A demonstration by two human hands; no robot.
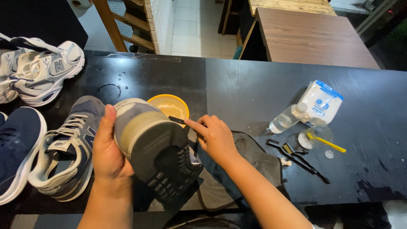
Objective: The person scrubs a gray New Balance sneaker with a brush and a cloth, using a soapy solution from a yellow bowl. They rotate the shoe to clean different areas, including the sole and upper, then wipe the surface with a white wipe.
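Black, glossy tabletop (237, 85) fills the view, with pale floor tiles and a brown wooden table (313, 38) beyond its far edge. Your left hand (108, 148) grasps a grey-and-cream sneaker with a black lugged sole (154, 144), fingers wrapped around its side, sole tilted up toward you above the near edge of the tabletop. Your right hand (216, 138) pinches a thin black brush handle (178, 121), its tip at the sneaker's toe edge. Just behind the toe sits a round yellow bowl (169, 106). Under your right wrist lies a dark grey cloth with black trim (254, 159). Right of the cloth lie two slim black brushes (299, 157), a yellow-handled brush (326, 143) on a clear lid, a clear plastic bottle (286, 120) and a white soft packet with blue print (320, 104). Left of your left hand rest a matching grey sneaker (68, 148), a navy shoe (17, 148) and a white-and-grey pair (38, 70).
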